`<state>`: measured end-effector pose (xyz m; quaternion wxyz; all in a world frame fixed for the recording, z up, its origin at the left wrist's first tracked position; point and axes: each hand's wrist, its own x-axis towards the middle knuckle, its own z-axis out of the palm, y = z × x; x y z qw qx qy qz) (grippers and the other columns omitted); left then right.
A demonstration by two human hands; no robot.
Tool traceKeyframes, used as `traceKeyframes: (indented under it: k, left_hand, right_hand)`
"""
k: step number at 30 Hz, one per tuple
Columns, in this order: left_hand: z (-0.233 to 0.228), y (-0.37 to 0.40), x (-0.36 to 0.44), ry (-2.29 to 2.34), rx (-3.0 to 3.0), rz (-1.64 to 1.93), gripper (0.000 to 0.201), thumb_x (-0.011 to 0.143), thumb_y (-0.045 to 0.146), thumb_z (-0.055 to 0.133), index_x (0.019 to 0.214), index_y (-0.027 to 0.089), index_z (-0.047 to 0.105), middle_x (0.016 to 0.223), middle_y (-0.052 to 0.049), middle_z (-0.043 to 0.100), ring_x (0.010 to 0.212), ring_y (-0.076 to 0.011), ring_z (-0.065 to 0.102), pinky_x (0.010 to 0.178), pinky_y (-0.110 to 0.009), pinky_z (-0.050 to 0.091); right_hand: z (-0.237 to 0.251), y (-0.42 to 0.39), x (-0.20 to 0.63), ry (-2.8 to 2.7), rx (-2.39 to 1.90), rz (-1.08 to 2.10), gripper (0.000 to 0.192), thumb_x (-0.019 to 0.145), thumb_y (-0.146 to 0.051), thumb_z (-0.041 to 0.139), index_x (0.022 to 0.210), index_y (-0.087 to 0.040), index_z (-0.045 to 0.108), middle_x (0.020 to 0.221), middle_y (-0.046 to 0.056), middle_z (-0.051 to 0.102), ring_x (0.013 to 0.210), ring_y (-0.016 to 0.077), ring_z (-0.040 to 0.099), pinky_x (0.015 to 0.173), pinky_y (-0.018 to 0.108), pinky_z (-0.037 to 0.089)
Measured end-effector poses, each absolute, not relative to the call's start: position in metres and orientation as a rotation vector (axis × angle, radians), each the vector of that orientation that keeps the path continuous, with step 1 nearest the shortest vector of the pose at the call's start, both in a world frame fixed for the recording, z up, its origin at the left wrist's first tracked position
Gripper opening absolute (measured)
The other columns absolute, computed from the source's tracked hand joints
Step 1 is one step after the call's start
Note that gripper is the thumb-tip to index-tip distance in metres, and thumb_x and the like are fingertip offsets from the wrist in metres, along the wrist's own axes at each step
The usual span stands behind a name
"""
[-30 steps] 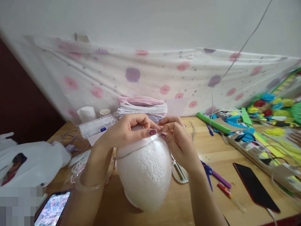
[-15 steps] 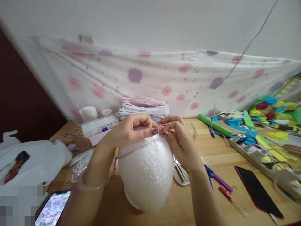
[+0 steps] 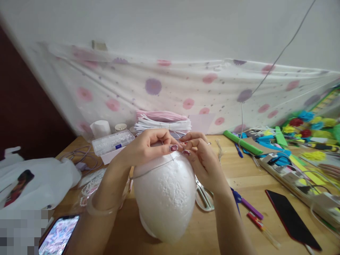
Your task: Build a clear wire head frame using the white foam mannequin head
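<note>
Both hands on top of foam head (image 3: 166, 198). Left hand (image 3: 145, 148) and right hand (image 3: 203, 159) pinch thin wire (image 3: 151, 169), fingertips nearly touching.

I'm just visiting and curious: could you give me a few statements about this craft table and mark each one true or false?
1. Both hands pinch a thin wire on top of the white foam head. True.
2. The left hand holds the scissors. False: they lie on the table, beside the foam head.
3. A dark phone lies on the right side of the table. True.
4. The foam head is bright green. False: it is white.
5. The right hand rests flat on the table. False: it is raised at the foam head's top.
</note>
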<state>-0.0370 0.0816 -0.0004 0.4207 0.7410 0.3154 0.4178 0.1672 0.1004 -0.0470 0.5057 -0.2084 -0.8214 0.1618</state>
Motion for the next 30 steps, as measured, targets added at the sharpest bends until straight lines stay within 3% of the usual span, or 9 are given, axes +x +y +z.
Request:
traceKeyframes:
  k: [5,10,18,23,30]
  left_hand:
    - [-0.002,0.082,-0.038,0.804,1.886,1.032,0.026,0.086,0.029,0.064,0.069,0.019,0.047,0.096,-0.008,0.072,0.092,-0.0188,0.065,0.083,-0.030,0.048]
    - [-0.003,0.083,-0.038,0.858,1.843,1.072,0.031,0.085,0.038,0.065,0.068,0.019,0.047,0.084,-0.005,0.068,0.088,-0.0198,0.065,0.080,-0.031,0.047]
    - [0.003,0.082,-0.046,0.872,1.816,1.145,0.036,0.081,0.047,0.070,0.072,0.018,0.050,0.084,-0.004,0.066,0.088,-0.0198,0.063,0.081,-0.032,0.046]
    - [0.001,0.082,-0.052,0.877,1.796,1.142,0.036,0.084,0.048,0.068,0.073,0.018,0.051,0.084,-0.002,0.063,0.086,-0.0174,0.060,0.084,-0.032,0.045]
    - [-0.001,0.092,-0.057,0.796,1.612,1.183,0.039,0.082,0.053,0.068,0.076,0.017,0.055,0.080,-0.003,0.068,0.078,-0.0166,0.062,0.070,-0.026,0.044]
  right_hand:
    - [-0.045,0.100,0.168,-1.997,-0.514,0.384,0.015,0.096,-0.009,0.046,0.092,-0.024,0.049,0.097,0.005,0.054,0.098,0.0193,0.055,0.085,0.038,0.047]
    - [-0.046,0.105,0.166,-1.998,-0.501,0.505,0.014,0.098,-0.012,0.042,0.093,-0.023,0.048,0.097,0.004,0.054,0.094,0.0180,0.055,0.083,0.036,0.046]
    - [-0.035,0.122,0.157,-2.094,-0.542,0.559,0.008,0.100,-0.021,0.043,0.094,-0.023,0.047,0.091,0.003,0.057,0.086,0.0176,0.054,0.077,0.033,0.044]
    - [-0.026,0.130,0.154,-2.161,-0.482,0.555,0.011,0.099,-0.015,0.042,0.096,-0.023,0.049,0.089,0.001,0.056,0.082,0.0157,0.053,0.075,0.030,0.042]
    - [-0.013,0.143,0.144,-2.195,-0.468,0.760,0.011,0.102,-0.026,0.040,0.094,-0.023,0.046,0.086,0.002,0.055,0.081,0.0165,0.052,0.073,0.031,0.040]
